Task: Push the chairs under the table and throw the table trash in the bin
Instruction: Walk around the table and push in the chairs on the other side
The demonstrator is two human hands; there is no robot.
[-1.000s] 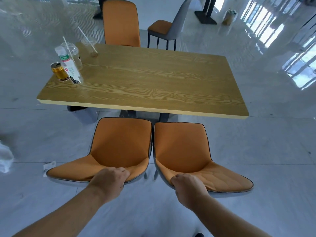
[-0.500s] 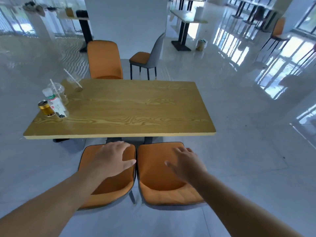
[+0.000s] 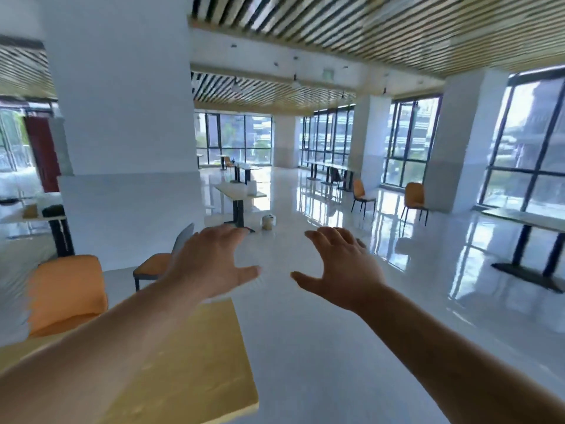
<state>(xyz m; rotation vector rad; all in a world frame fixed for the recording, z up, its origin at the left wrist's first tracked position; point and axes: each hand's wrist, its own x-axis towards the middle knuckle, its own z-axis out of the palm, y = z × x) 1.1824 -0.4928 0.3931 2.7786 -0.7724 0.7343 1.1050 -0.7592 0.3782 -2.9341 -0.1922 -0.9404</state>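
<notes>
My view is tilted up across the hall and blurred. Both arms reach forward. My left hand hangs open in the air above the far right corner of the wooden table, holding nothing. My right hand is open too, fingers spread, over the bare floor to the right of the table. An orange chair stands at the table's far side on the left. A grey-backed chair with an orange seat stands behind it. The two near chairs and the table trash are out of view.
A broad white pillar rises behind the table. Further tables and orange chairs stand deeper in the hall, with a small bin-like container on the floor. A dark-legged table is at the right by the windows.
My hands let go of the two near chairs after pushing them in and rose open into the air. The view swung up from the table to the hall.
</notes>
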